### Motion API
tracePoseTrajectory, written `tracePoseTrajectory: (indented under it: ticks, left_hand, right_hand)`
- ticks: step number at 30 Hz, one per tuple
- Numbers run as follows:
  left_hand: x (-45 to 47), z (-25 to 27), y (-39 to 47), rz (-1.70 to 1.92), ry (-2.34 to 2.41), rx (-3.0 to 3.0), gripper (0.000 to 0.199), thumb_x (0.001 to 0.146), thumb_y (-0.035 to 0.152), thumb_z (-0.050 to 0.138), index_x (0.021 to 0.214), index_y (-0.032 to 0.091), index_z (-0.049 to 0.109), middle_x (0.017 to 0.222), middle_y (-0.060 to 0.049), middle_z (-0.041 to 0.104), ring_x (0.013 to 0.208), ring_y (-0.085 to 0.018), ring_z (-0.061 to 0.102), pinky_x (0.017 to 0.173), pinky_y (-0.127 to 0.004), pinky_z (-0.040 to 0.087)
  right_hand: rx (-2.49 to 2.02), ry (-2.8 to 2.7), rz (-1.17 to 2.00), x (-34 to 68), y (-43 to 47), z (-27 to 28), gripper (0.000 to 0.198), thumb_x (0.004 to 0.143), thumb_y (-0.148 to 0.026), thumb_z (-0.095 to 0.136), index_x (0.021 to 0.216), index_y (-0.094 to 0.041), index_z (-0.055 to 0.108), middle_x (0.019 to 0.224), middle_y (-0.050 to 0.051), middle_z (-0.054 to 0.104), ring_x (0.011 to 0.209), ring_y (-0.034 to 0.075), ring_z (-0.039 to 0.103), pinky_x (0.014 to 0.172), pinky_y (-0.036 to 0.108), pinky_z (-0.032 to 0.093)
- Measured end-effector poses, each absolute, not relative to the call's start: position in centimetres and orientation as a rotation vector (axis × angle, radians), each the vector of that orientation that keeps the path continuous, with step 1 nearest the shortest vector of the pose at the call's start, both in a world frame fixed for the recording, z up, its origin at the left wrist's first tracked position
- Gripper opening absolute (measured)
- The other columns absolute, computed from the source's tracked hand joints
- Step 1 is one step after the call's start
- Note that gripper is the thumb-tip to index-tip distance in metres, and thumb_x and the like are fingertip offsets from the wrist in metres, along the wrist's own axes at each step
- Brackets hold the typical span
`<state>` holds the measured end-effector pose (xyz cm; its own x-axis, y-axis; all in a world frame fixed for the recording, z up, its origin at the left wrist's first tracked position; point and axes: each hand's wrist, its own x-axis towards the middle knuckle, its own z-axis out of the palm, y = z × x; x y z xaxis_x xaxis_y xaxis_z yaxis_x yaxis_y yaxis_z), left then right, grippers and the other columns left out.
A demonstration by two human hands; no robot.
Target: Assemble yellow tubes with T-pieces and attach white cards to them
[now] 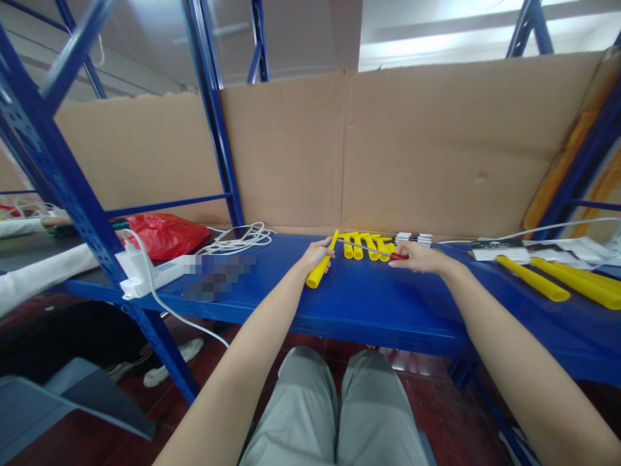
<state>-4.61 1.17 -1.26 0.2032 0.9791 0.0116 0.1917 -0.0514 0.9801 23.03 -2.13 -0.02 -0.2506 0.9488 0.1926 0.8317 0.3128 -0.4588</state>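
The left hand's [319, 255] grip is wrapped around a yellow tube [315, 277] over the blue bench [378, 298], slanted, presumably to steady its narrow end near the thin-shafted tool [367, 247]. The right hand [418, 256] grasps that tool's red handle [398, 257] (tip contact, I can't tell). Yellow pieces [358, 250] lie between, probably for easy reach.

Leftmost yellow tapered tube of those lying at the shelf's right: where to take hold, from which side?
Probably best around mid-length, from above and its left. The leftmost yellow tapered tube lies flat, flaring toward its open near end; its narrow far end is by the black-and-white printed sheets, and a second yellow tube lies close on its right.
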Motion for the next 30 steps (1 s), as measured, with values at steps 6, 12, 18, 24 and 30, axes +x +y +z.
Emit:
tracePoseTrajectory:
  ticks: [6,12,18,24,30]
  left_hand:
    - [-4.5,-1.3,1.0,1.002,1.189,1.454,0.074,0.08,0.005,0.049,0.149,0.023,0.033,0.072,0.001,0.057,0.041,-0.007,0.048,0.04,-0.02,0.039]
    - [-4.4,-0.9,0.5,1.009,1.189,1.438,0.073,0.08,0.003,0.049,0.149,0.022,0.035,0.068,0.002,0.054,0.04,-0.008,0.047,0.038,-0.02,0.037]
    - [-4.4,-0.9,0.6,0.998,1.209,1.456,0.073,0.079,0.004,0.049,0.148,0.023,0.035,0.072,0.001,0.057,0.041,-0.008,0.048,0.04,-0.02,0.039]
    - [-4.4,-1.1,0.9,0.997,1.206,1.462,0.074,0.079,0.005,0.05,0.149,0.024,0.035,0.074,0.0,0.059,0.042,-0.007,0.048,0.042,-0.02,0.04]
    - [-4.4,-1.2,0.9,0.994,1.202,1.481,0.073,0.078,0.004,0.049,0.148,0.023,0.037,0.071,0.001,0.057,0.041,-0.008,0.048,0.041,-0.02,0.039]
  right_hand:
    - [-1.623,-2.111,0.471,22.4,-2.9,0.3,0.032,0.077,-0.049,0.064,0.076,-0.02,0.049,0.054,-0.003,0.054,0.042,0.01,0.05,0.04,0.02,0.038]
    - [-1.672,-2.154,0.477,22.3,-3.2,0.8,0.029,0.082,-0.047,0.059,0.075,-0.019,0.052,0.056,-0.001,0.057,0.041,0.008,0.048,0.035,0.019,0.035]
    - [-1.632,-2.105,0.43,22.5,-2.7,0.3,0.033,0.074,-0.046,0.069,0.077,-0.021,0.047,0.055,-0.003,0.055,0.041,0.009,0.048,0.036,0.02,0.035]
    - [-1.681,-2.183,0.449,22.8,-2.5,0.4,0.041,0.082,-0.059,0.054,0.073,-0.019,0.054,0.059,0.003,0.061,0.045,0.01,0.052,0.041,0.021,0.041]
    - [-1.574,-2.247,0.295,23.2,-2.0,0.2,0.034,0.074,-0.052,0.062,0.075,-0.02,0.052,0.065,0.004,0.061,0.052,0.013,0.053,0.045,0.023,0.039]
